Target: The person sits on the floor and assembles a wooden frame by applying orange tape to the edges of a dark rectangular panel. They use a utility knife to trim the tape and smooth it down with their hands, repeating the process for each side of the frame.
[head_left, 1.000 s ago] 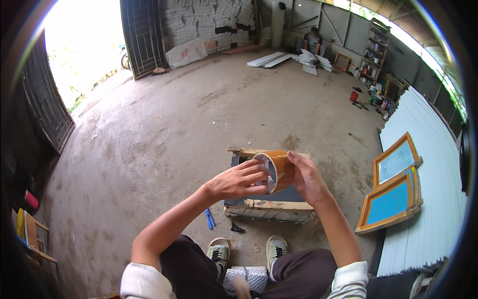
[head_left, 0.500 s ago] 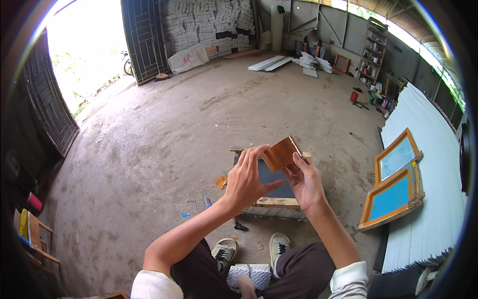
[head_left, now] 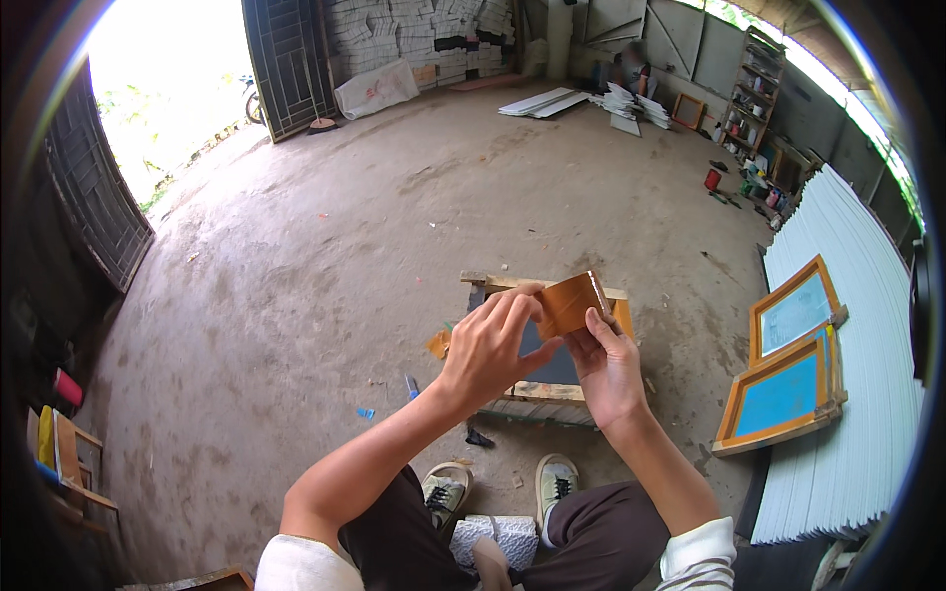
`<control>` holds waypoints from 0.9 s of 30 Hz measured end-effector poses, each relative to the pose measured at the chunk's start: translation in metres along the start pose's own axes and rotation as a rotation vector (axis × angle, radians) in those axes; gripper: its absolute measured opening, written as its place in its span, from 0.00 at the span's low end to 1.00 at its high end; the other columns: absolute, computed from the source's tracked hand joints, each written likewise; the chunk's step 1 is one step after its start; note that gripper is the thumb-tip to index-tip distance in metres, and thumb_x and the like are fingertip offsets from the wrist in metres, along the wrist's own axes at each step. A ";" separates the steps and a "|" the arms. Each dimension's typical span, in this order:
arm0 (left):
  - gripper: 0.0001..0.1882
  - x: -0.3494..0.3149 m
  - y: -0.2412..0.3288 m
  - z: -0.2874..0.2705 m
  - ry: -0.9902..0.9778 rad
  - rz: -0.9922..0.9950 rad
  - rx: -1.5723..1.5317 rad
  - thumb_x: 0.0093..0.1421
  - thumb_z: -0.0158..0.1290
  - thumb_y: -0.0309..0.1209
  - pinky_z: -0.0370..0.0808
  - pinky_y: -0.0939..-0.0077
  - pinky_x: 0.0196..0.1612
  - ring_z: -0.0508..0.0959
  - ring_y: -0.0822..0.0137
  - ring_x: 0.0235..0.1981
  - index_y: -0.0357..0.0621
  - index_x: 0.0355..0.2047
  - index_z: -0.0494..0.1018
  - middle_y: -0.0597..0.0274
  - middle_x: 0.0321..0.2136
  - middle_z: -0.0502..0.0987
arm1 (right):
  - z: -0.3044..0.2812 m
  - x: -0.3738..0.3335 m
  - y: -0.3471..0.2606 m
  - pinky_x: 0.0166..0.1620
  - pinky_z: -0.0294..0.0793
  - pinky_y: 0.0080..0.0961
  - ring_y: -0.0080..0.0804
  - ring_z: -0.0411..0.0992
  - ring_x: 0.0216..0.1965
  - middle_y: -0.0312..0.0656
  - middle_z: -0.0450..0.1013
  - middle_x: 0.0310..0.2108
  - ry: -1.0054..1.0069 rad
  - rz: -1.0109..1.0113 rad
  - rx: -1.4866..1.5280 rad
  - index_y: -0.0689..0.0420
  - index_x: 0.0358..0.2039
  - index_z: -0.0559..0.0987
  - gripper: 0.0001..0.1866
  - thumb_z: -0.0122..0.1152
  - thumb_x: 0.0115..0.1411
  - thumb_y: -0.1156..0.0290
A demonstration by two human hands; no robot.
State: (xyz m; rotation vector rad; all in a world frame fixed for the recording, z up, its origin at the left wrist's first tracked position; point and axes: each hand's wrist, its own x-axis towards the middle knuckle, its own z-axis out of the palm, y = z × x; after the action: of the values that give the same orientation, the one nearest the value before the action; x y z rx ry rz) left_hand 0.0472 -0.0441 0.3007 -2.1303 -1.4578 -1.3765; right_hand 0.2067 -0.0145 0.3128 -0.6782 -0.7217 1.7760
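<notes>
A wide roll of glossy brown tape (head_left: pixel 570 304) is held up in front of me, above a low wooden-framed stand. My right hand (head_left: pixel 608 369) is closed on the roll's right side, thumb on its edge. At the left side of the roll, the fingertips of my left hand (head_left: pixel 490 340) are bent against it or just beside it. The left thumb is stretched out, apart from the fingers. Under the hands lies the stand's dark panel (head_left: pixel 554 368), bordered by a pale wooden rail (head_left: pixel 547 392), partly hidden by my hands.
An orange-brown scrap (head_left: pixel 439 344) and a blue cutter (head_left: pixel 411 385) lie left of the stand. Wooden-framed panes (head_left: pixel 778 402) lean on stacked white sheets (head_left: pixel 838 473) at right. Another person (head_left: pixel 631 71) sits at the back near white boards (head_left: pixel 542 102).
The view has shifted slightly. The tape roll has turned a little in my right hand. My left fingertips remain at its left edge.
</notes>
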 end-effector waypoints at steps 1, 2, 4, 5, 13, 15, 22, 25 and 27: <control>0.17 -0.001 -0.001 0.000 0.001 0.004 0.008 0.48 0.65 0.34 0.80 0.67 0.36 0.78 0.59 0.44 0.45 0.30 0.67 0.58 0.46 0.76 | 0.002 -0.001 0.000 0.55 0.68 0.25 0.25 0.70 0.44 0.37 0.70 0.39 0.000 -0.003 0.004 0.56 0.38 0.70 0.11 0.63 0.59 0.69; 0.16 -0.002 -0.002 0.000 0.002 0.008 0.016 0.48 0.64 0.34 0.80 0.67 0.36 0.78 0.59 0.44 0.45 0.29 0.68 0.58 0.47 0.76 | 0.004 -0.002 0.001 0.55 0.68 0.24 0.25 0.70 0.44 0.37 0.70 0.39 0.001 -0.007 0.008 0.56 0.38 0.70 0.11 0.63 0.59 0.70; 0.13 -0.003 -0.004 0.000 0.025 0.021 0.042 0.48 0.64 0.33 0.81 0.67 0.38 0.77 0.58 0.47 0.47 0.28 0.70 0.57 0.50 0.75 | 0.005 -0.001 0.003 0.55 0.68 0.24 0.25 0.70 0.44 0.37 0.70 0.39 0.005 -0.010 0.013 0.55 0.38 0.70 0.11 0.63 0.59 0.70; 0.12 -0.004 -0.005 0.001 0.046 0.030 0.062 0.48 0.64 0.33 0.81 0.66 0.40 0.76 0.58 0.49 0.48 0.27 0.71 0.58 0.52 0.73 | 0.004 0.001 0.005 0.55 0.68 0.24 0.25 0.70 0.44 0.37 0.70 0.39 0.006 -0.010 0.014 0.55 0.38 0.70 0.11 0.63 0.59 0.71; 0.06 -0.003 -0.008 -0.003 0.044 -0.008 0.154 0.48 0.63 0.31 0.71 0.58 0.57 0.61 0.55 0.62 0.49 0.24 0.76 0.62 0.60 0.64 | 0.008 0.002 0.011 0.58 0.68 0.26 0.27 0.70 0.47 0.39 0.70 0.40 0.015 -0.005 0.068 0.55 0.35 0.69 0.09 0.62 0.59 0.73; 0.06 -0.003 -0.008 -0.003 0.036 -0.021 0.146 0.48 0.63 0.30 0.68 0.56 0.59 0.59 0.54 0.62 0.48 0.25 0.77 0.62 0.60 0.63 | 0.008 0.003 0.012 0.59 0.68 0.27 0.28 0.71 0.48 0.40 0.70 0.41 -0.001 0.009 0.078 0.56 0.35 0.69 0.09 0.62 0.59 0.73; 0.06 -0.004 -0.010 0.000 0.020 -0.250 -0.228 0.51 0.60 0.28 0.68 0.57 0.58 0.61 0.55 0.60 0.41 0.29 0.78 0.58 0.56 0.64 | -0.002 0.011 0.011 0.57 0.71 0.26 0.31 0.72 0.49 0.43 0.72 0.46 -0.048 0.029 0.069 0.61 0.45 0.72 0.13 0.58 0.62 0.70; 0.06 -0.007 -0.014 0.005 0.027 -0.384 -0.445 0.56 0.57 0.28 0.71 0.62 0.55 0.63 0.58 0.57 0.39 0.31 0.76 0.56 0.53 0.63 | -0.004 0.015 0.009 0.56 0.73 0.26 0.32 0.72 0.49 0.43 0.72 0.45 -0.100 0.037 0.094 0.62 0.46 0.71 0.14 0.57 0.62 0.70; 0.07 -0.011 -0.021 0.017 0.048 -0.439 -0.606 0.58 0.55 0.28 0.73 0.67 0.50 0.65 0.59 0.55 0.37 0.33 0.73 0.54 0.51 0.62 | -0.008 0.021 0.009 0.56 0.74 0.27 0.32 0.72 0.48 0.43 0.72 0.45 -0.134 0.058 0.108 0.62 0.46 0.71 0.14 0.56 0.63 0.70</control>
State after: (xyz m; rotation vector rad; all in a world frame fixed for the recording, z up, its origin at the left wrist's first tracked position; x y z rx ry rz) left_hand 0.0392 -0.0305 0.2765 -2.1325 -1.7220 -2.2554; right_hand 0.2015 0.0043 0.2984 -0.5154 -0.6962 1.9132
